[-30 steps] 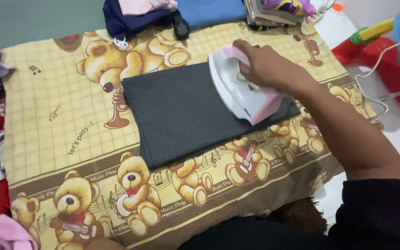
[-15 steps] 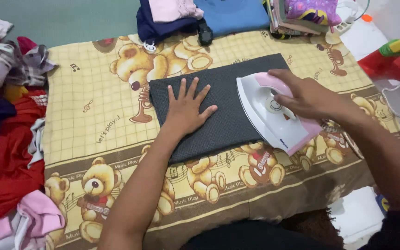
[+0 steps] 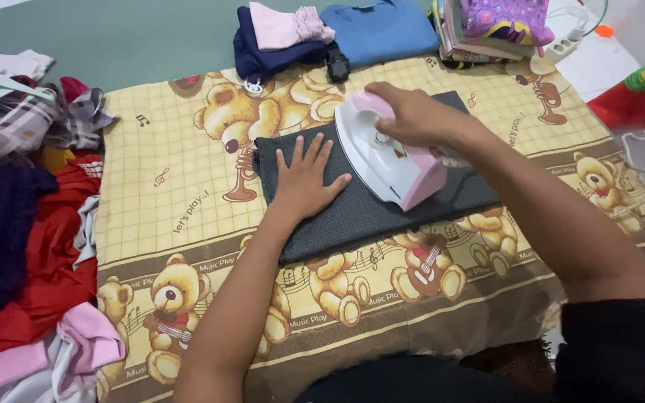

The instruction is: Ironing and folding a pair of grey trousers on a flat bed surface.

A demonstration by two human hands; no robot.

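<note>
Your right hand is closed around the handle of the white and pink electric iron, and the iron sits flat on the dark grey folded cloth. Your left hand is open, with the fingers spread, and it presses the palm down on the same grey cloth, just beside the tip side of the iron. The hand and the iron are near each other, but I cannot tell if they touch.

The grey cloth lies in the middle of the yellow blanket with teddy bears, which is spread on the floor as an ironing pad. The cloth is a little closer to the far edge of the blanket than to the near edge.

At the far edge of the blanket you have folded clothes: a dark navy piece with a light pink piece on top, then a blue folded garment, and a colourful stack near the far right corner. At the left edge of the blanket there is a loose heap of unfolded laundry, with red, dark purple, pink and checked pieces.
</note>
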